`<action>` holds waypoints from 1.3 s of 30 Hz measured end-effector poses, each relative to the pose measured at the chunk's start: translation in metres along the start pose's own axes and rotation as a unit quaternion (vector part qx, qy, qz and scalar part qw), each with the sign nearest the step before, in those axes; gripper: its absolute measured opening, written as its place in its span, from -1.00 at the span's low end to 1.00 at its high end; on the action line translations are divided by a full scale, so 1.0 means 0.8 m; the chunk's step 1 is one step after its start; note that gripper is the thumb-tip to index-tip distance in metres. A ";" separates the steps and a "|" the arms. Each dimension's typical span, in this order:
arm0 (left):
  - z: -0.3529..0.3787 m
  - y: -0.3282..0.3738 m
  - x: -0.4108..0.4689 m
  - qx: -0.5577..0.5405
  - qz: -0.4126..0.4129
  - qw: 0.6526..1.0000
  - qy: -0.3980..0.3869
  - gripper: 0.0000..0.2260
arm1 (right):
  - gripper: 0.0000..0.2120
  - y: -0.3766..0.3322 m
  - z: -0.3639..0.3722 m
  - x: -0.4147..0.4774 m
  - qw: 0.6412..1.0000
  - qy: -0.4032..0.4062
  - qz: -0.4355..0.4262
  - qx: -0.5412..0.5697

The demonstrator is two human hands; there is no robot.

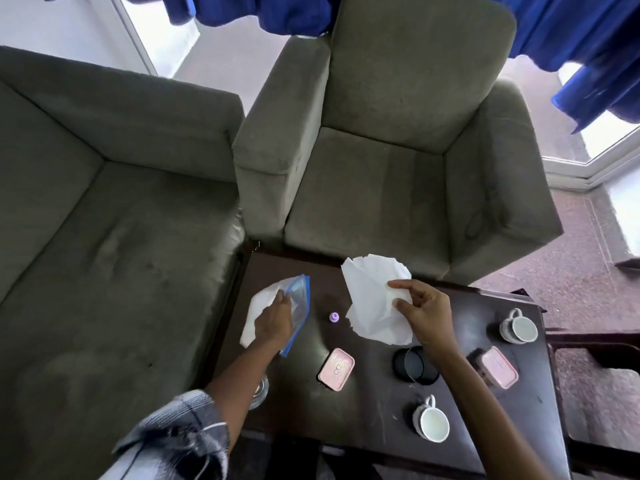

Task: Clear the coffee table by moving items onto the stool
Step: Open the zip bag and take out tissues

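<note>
Right hand (426, 317) pinches a crumpled white paper sheet (372, 296) between thumb and fingertips, apparently raised off the coffee table (346, 410) for carrying. Left hand (275, 322) curls its fingers on the blue-edged mouth of a clear zip bag (299, 299), which lies over a white tissue (254, 317). Between the hands sits a purple cap (334, 317); nearer the wrists, a pink tin (336, 368). The stool cannot be identified.

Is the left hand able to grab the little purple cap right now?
Probably, once it lets go: the left hand holds the bag, so its fingers are busy. Nothing stands between it and the cap, which sits on bare table beside it.
</note>
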State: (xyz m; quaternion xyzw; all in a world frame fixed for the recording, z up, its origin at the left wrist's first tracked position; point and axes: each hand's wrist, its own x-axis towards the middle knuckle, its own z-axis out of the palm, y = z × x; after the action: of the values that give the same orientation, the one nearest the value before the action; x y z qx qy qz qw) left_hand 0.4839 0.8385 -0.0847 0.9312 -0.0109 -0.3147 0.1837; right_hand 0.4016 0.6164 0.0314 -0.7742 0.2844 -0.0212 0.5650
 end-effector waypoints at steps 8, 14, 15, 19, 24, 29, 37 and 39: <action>0.095 0.016 0.038 0.046 -0.029 0.996 -0.072 -0.55 | -0.65 0.064 0.029 0.018 0.998 0.002 0.033 -0.048; 0.111 0.034 0.044 -0.092 -0.036 0.988 -0.118 -0.53 | -0.57 0.078 0.025 0.007 0.998 -0.009 0.043 -0.046; 0.102 0.044 0.038 -0.168 -0.041 0.981 -0.090 -0.60 | -0.56 0.074 0.022 0.004 0.998 -0.011 0.041 -0.041; 0.033 0.099 -0.024 -0.475 -0.067 0.878 0.010 -0.78 | -0.60 0.046 0.001 -0.013 0.999 -0.014 0.014 -0.035; -0.018 0.162 -0.130 -0.514 0.013 0.856 -0.058 -0.71 | -0.60 0.001 -0.033 -0.046 0.999 -0.004 -0.041 -0.020; -0.028 0.188 -0.183 -0.481 0.067 0.873 -0.039 -0.89 | -0.56 -0.032 -0.066 -0.078 0.995 0.007 -0.073 0.073; -0.055 0.179 -0.224 -0.567 0.119 0.815 0.028 -0.89 | -0.58 -0.045 -0.098 -0.094 0.972 0.057 -0.073 0.216; -0.055 0.181 -0.233 -0.560 0.169 0.811 0.020 -0.81 | -0.58 -0.045 -0.097 -0.096 0.970 0.050 -0.072 0.228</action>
State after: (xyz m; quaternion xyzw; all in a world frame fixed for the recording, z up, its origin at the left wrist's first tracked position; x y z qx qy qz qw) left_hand 0.3740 0.7437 0.1070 0.6567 0.0139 -0.2117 0.7237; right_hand 0.3250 0.5921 0.1135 -0.6413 0.2439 -0.1650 0.7085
